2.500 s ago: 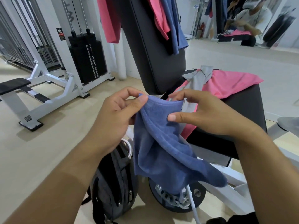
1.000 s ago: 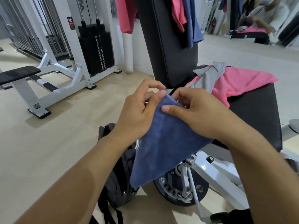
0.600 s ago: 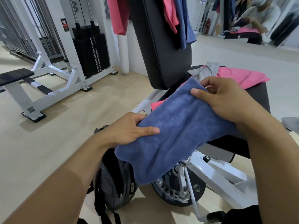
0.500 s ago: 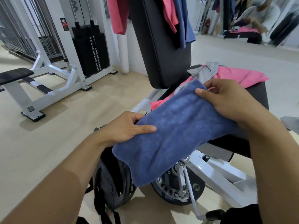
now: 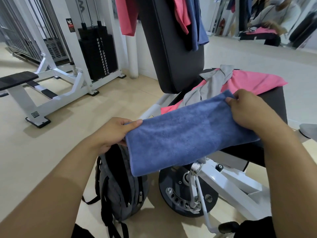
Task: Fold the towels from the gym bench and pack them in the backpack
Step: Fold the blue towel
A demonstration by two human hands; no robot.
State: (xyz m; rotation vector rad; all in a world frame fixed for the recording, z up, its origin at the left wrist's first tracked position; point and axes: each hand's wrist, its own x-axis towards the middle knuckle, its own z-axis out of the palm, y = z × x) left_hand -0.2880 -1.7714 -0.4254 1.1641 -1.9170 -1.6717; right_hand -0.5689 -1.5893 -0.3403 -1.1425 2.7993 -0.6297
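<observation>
A folded blue towel (image 5: 185,134) is stretched flat between my hands, above the floor. My left hand (image 5: 111,133) pinches its near left corner; my right hand (image 5: 247,110) grips its far right end. Below it a dark grey backpack (image 5: 120,186) stands on the floor against the bench frame. On the black bench seat (image 5: 274,100) lie a pink towel (image 5: 253,81) and a grey towel (image 5: 211,83). More pink cloth (image 5: 127,16) and blue cloth (image 5: 197,23) hang over the upright backrest (image 5: 171,48).
The bench's white frame (image 5: 228,186) and black adjuster disc (image 5: 180,196) sit right of the backpack. A white weight-stack machine (image 5: 96,54) and a flat bench (image 5: 17,79) stand at the left. A mirror (image 5: 274,19) lines the far right wall.
My hands were pinching the towel's corners together; they have since drawn apart, spreading the folded towel into a flat strip. My left hand has shifted further left.
</observation>
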